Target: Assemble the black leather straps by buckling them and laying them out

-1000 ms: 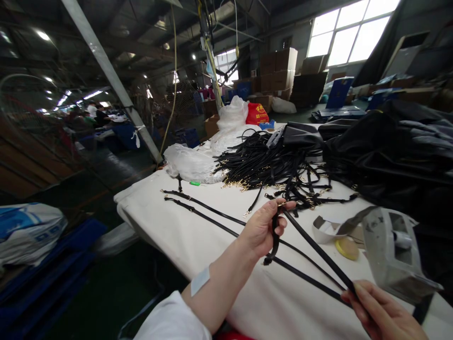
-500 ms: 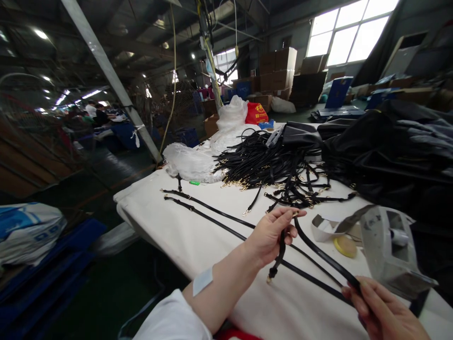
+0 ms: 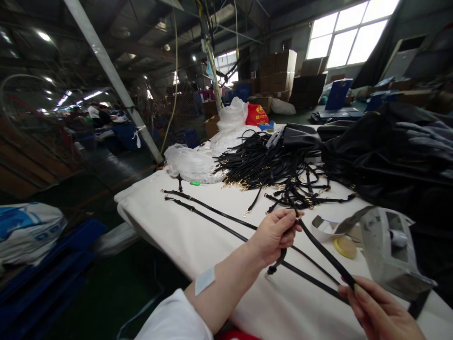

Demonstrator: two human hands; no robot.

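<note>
Between my two hands runs a thin black strap [image 3: 323, 248] with gold-coloured metal fittings. My left hand [image 3: 278, 236] pinches it near a small gold fitting, and a short end with a buckle hangs down below that hand. At the lower right, my right hand [image 3: 382, 307] grips the strap farther along between thumb and fingers. Two more black straps [image 3: 215, 222] lie stretched out side by side on the white-covered table [image 3: 170, 236], passing beneath my left hand. Beyond them sits a big heap of black straps [image 3: 255, 158] with gold clasps.
A grey tape dispenser [image 3: 389, 250] and a yellow round roll [image 3: 345, 247] stand on the right. Black sheet material [image 3: 385, 141] is piled behind them. Clear plastic bags [image 3: 191, 163] and a red bag [image 3: 257, 114] lie at the back. A slanted pole [image 3: 113, 78] rises past the table's left edge.
My right hand has shifted slightly left along with the strap. My left fingers have turned a little and closed in more, and the hanging end has swung slightly.
</note>
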